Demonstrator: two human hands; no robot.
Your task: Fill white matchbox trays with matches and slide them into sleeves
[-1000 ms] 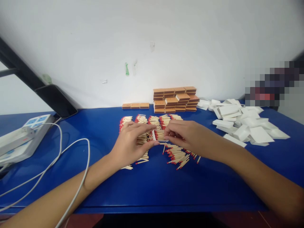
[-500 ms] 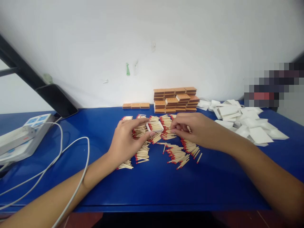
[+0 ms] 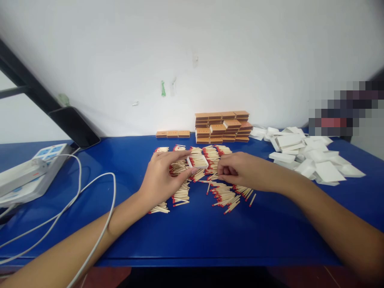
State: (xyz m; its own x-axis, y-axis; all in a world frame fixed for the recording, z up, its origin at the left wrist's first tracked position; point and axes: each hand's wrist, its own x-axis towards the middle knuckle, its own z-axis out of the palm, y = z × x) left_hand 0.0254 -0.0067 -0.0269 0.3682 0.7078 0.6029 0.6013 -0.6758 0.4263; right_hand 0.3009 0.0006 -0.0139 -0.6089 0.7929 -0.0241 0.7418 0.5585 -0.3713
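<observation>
Blue worktop (image 3: 192, 236), near to far: loose red-tipped matches (image 3: 220, 193), too many to count. Left hand (image 3: 162, 174), grip closed on one white tray (image 3: 203, 167) of matches, over the heaps. Right hand (image 3: 237, 170), fingers curled, near the tray; contents cannot be told. Beyond: one pile of white card pieces (image 3: 318, 154), three matchboxes in a row (image 3: 173, 134), one matchbox stack (image 3: 222, 129), four across its top.

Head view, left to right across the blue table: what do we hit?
White power strip → left hand → white tray with matches → right hand → heap of white trays
</observation>
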